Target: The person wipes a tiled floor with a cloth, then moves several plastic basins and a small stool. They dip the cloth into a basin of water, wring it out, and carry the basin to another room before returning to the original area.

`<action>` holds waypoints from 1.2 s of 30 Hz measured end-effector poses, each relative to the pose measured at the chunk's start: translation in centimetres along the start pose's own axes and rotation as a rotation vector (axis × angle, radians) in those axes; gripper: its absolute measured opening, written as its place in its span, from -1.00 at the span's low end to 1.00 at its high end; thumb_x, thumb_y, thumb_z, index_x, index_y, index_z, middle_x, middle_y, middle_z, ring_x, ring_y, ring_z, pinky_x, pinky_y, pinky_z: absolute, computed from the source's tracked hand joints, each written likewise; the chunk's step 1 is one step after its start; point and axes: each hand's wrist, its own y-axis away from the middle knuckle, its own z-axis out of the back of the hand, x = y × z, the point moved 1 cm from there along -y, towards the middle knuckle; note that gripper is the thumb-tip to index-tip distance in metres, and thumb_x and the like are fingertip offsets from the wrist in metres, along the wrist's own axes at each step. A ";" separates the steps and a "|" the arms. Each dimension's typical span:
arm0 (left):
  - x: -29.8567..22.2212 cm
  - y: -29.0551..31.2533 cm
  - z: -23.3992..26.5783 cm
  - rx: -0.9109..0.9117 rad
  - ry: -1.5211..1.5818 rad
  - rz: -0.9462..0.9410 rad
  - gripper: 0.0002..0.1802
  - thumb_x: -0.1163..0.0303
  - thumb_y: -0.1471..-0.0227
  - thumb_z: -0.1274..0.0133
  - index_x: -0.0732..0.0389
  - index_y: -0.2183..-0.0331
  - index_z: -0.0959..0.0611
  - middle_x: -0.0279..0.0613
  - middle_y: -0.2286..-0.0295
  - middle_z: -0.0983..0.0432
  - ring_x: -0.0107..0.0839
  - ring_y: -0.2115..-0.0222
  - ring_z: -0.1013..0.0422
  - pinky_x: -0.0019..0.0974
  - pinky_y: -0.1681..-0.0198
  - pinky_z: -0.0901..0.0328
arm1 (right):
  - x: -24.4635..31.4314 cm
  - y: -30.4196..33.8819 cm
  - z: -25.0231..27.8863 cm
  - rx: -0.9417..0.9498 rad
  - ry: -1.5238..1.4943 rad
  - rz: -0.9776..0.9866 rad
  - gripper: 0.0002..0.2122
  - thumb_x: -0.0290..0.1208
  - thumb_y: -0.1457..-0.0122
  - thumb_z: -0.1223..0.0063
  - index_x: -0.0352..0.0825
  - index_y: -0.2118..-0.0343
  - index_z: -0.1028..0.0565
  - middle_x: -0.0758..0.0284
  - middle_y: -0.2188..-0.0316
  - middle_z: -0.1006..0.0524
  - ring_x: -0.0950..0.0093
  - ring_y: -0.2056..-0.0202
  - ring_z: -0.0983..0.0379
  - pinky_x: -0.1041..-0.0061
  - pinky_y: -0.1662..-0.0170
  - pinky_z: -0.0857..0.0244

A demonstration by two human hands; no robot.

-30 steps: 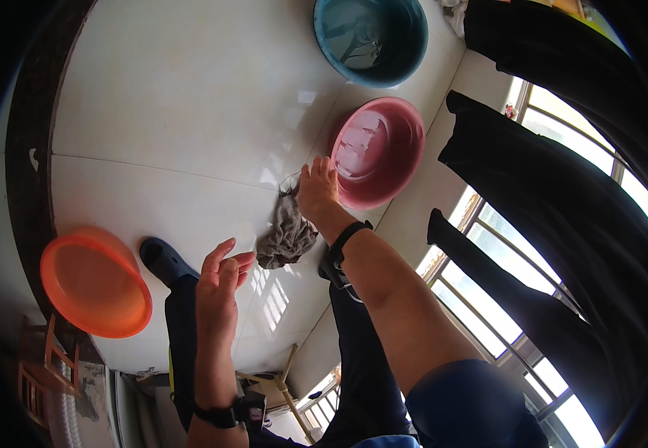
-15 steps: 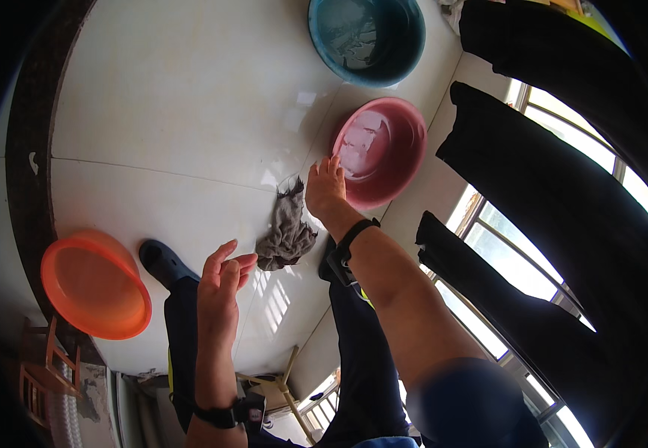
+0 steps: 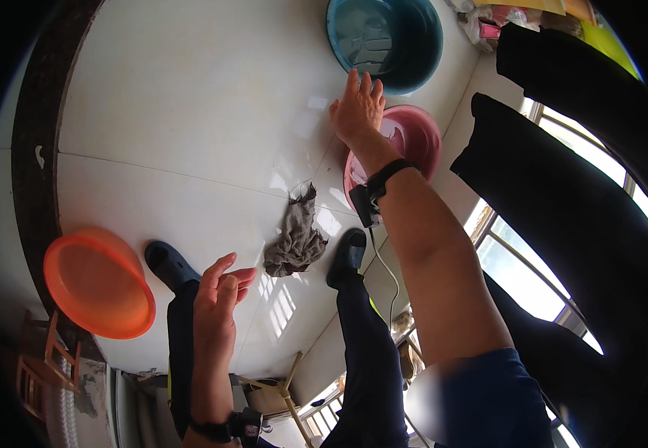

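Note:
My right hand (image 3: 359, 112) reaches out with its fingers apart, holding nothing. Its fingertips are at the near rim of a teal basin (image 3: 336, 56) with water in it; whether they touch cannot be made out. Below the right wrist, a pink basin (image 3: 432, 142) is partly covered by the hand and forearm. My left hand (image 3: 219, 295) hovers over the floor, fingers loosely bent and apart, with nothing in it. Between my feet a crumpled grey-brown cloth (image 3: 296, 239) lies on the tiles, to the right of the left hand.
An orange basin (image 3: 100, 284) stands at the left near a dark floor border (image 3: 36, 127). Dark garments (image 3: 555, 172) hang at the right before windows. A small wooden stool (image 3: 47, 366) is at lower left. Bags (image 3: 481, 26) lie at the far right.
My right hand has moved away from the pink basin's rim, forward to the teal basin. The left hand has hardly moved. The view has shifted slightly.

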 end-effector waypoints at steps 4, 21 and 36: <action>0.5 -0.3 0.1 -0.014 -0.022 0.023 -0.47 0.08 -0.38 0.03 0.16 -0.22 -0.45 -0.16 0.06 -0.59 -0.44 0.02 -0.46 -0.29 -0.15 -0.27 | -0.5 -3.4 -0.3 0.197 -0.088 -0.144 -0.36 -0.14 -0.31 -0.03 -0.30 -0.37 -0.16 0.11 -0.27 -0.34 0.03 -0.29 -0.21 0.10 -0.29 -0.16; 0.5 -1.0 -0.9 -0.019 -0.034 0.062 -0.48 0.10 -0.37 0.04 0.16 -0.22 -0.43 -0.17 0.05 -0.58 -0.44 0.01 -0.46 -0.25 -0.16 -0.26 | -3.7 -3.6 -1.0 0.354 0.185 -0.144 -0.57 0.05 -0.38 0.10 -0.19 0.22 -0.69 0.29 0.19 -0.69 0.28 0.04 -0.57 0.28 -0.06 -0.25; 0.2 -0.6 0.3 -0.056 -0.028 0.033 -0.51 0.16 -0.39 0.06 0.16 -0.23 -0.44 -0.18 0.07 -0.60 -0.45 0.02 -0.47 -0.26 -0.16 -0.27 | -3.1 -5.6 -0.2 0.337 0.159 -0.160 -0.56 0.03 -0.38 0.14 -0.22 0.21 -0.69 0.21 0.23 -0.70 0.22 0.09 -0.60 0.25 -0.04 -0.26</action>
